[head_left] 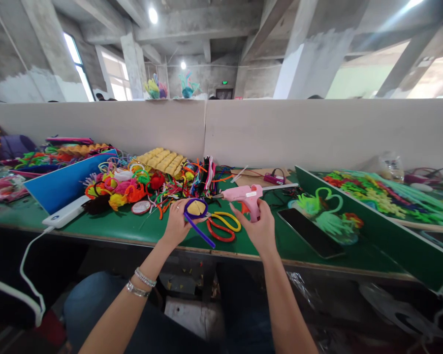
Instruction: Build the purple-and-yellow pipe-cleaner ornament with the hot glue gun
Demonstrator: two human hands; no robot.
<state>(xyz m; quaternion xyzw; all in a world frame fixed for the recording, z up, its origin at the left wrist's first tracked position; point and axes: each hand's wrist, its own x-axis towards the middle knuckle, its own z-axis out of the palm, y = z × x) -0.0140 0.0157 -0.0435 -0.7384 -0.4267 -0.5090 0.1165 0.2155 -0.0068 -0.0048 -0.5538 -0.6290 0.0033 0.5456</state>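
I see a pink glue gun (246,194); at its seven o'clock, scissors (223,225), one handle red, one yellow; at nine, a purple-rimmed yellowish disc (196,208).

Forearms (283,300) forward, left hand (176,225) and right hand (260,228) apart, both curled.

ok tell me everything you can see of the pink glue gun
The glue gun is pink and looks plastic, with an orange trigger, a pale label and a white stick jutting from its back. It is roughly level above the green table, handle down in the right grip, nozzle pointing toward the purple-edged disc in the left grip.
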